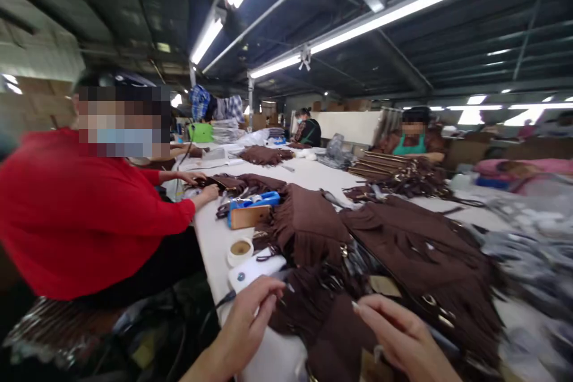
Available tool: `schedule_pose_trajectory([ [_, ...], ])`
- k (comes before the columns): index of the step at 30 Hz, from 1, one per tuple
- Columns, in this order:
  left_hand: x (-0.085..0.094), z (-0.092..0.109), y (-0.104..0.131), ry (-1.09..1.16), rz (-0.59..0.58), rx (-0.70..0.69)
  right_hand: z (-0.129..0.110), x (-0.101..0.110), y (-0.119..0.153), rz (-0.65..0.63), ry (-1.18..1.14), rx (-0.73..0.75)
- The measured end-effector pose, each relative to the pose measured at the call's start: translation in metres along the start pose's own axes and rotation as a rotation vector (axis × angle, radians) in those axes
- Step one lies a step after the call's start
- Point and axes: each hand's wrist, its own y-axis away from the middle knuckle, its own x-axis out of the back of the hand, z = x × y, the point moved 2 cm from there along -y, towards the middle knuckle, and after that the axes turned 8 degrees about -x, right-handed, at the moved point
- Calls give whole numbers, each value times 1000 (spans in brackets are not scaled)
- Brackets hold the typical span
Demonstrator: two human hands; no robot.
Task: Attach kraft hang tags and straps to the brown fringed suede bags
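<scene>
My left hand (250, 319) is closed in a pinch at the table's near edge, beside a white device (255, 268); what it pinches is too small to make out. To the right, my right hand (398, 328) has its fingertips pressed together, with a small pale bit at the tips that I cannot identify. Between and below both hands lies a dark brown fringed bag (335, 334). Behind it are a brown fringed piece (308, 221) and a large brown bag (421, 245) with metal fittings.
A round white tub (240, 249), a phone (250, 216) and a blue holder (268, 198) stand along the left. A person in a red top (102, 215) works at the left edge. Stacked bags (389, 167) and clear plastic (523, 268) lie right; two more people sit farther back.
</scene>
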Motion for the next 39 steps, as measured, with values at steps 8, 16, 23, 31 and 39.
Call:
schedule_pose_trajectory([
  [8,-20,-6,15,-221,-314,241,-33,-8,20,-152,-176,39],
  [16,-34,21,20,-243,-356,187,-40,1,40,-517,-291,-26],
  [23,-39,2,28,-160,-350,384,-31,-15,24,-466,-136,-36],
  [31,-44,14,19,-468,-493,344,-23,-30,24,-542,136,181],
  [39,-47,11,16,-581,-645,327,-13,-34,20,-556,176,98],
])
